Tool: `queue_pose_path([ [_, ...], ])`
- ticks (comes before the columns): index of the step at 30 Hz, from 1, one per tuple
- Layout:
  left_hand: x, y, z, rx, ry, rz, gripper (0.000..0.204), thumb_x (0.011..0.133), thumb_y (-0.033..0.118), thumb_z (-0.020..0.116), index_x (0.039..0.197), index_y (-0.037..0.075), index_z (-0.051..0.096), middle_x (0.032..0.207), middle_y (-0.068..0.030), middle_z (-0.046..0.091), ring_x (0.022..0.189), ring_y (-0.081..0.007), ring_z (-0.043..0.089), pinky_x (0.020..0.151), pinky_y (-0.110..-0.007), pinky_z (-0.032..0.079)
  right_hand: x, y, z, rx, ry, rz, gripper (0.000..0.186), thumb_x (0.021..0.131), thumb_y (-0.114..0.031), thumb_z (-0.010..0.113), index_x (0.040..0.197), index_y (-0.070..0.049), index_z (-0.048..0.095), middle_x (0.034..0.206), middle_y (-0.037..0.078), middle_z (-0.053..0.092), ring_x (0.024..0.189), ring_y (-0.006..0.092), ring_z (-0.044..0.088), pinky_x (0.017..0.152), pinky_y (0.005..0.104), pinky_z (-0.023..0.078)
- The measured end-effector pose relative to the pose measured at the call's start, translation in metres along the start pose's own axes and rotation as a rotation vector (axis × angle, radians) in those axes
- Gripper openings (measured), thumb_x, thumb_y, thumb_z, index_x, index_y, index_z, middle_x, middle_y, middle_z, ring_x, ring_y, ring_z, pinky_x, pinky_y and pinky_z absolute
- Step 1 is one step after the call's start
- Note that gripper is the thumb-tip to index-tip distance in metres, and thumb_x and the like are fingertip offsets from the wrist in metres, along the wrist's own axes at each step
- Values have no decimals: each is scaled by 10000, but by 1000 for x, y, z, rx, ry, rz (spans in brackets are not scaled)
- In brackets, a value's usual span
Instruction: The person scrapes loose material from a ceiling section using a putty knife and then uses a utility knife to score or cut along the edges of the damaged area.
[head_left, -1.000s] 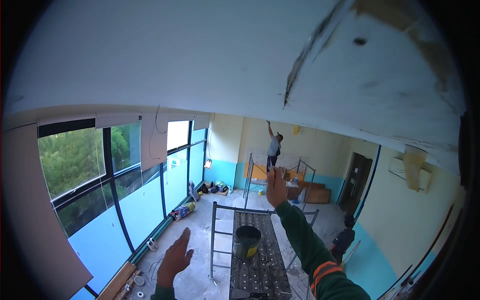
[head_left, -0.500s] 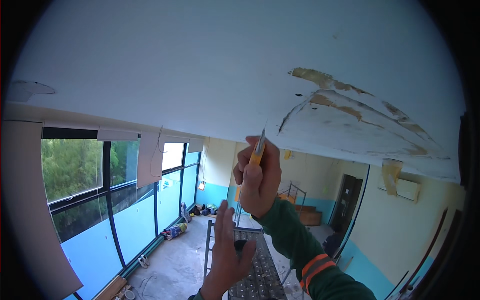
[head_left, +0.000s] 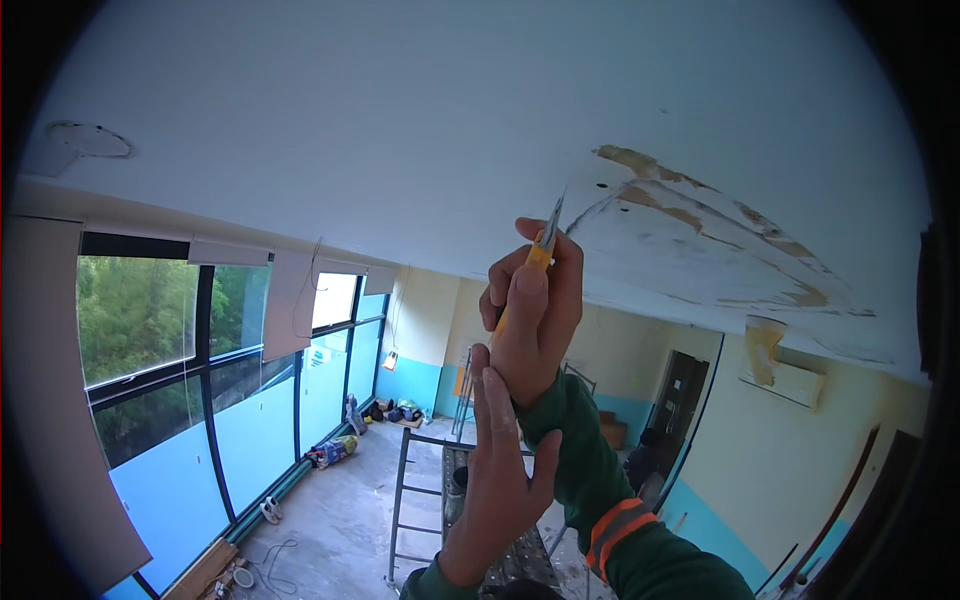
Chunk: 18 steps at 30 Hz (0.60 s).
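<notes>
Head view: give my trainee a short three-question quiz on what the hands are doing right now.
1. True or false: the right hand grips a yellow utility knife with its blade pointing up at the ceiling.
2. Multiple choice: the left hand is (A) holding a paint roller, (B) open, fingers up, against the right hand's wrist side, (C) gripping the scaffold below.
3. Fill in: the blade tip sits near the left end of a patch of ceiling where the white surface is ____, showing brown beneath.

Key: 1 true; 2 B; 3 peeled or scraped away.
</notes>
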<state>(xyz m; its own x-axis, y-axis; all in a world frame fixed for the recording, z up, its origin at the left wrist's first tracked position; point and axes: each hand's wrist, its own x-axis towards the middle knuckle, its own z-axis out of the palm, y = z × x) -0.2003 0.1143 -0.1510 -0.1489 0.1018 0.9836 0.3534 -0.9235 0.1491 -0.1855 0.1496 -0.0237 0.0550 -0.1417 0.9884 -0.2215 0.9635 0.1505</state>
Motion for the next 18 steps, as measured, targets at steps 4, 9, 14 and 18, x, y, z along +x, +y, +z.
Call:
queue_pose_path([
  [4,-11,-2,14,51,-36,18,853,899,101,566,1456,-62,-60,1492,-356,22,1376,-495,200,1048,-472,372,5,-4,-3,91,25,45,479,980,-430,458,1173,8,439,708,-11,418,553,29,377,421,189,333],
  [9,-27,6,46,33,62,-111,884,894,158,582,1445,-78,-67,1471,-392,21,1369,-539,145,1109,-531,207,-2,10,-4,-36,-17,-12,486,983,-436,454,1175,10,433,710,-9,418,548,32,366,438,196,330],
  [14,-46,11,70,-36,139,-174,912,873,179,610,1441,-84,-54,1456,-409,45,1361,-556,137,1107,-572,157,8,3,-9,-44,-17,-80,488,990,-433,432,1170,20,430,702,-10,414,545,32,360,448,198,328],
  [18,-40,12,64,-27,78,-97,873,873,137,619,1438,-87,-8,1436,-435,64,1314,-619,171,1053,-562,302,13,-4,-15,-76,-47,-71,474,1002,-416,406,1156,32,433,685,-17,397,533,31,356,437,198,321],
])
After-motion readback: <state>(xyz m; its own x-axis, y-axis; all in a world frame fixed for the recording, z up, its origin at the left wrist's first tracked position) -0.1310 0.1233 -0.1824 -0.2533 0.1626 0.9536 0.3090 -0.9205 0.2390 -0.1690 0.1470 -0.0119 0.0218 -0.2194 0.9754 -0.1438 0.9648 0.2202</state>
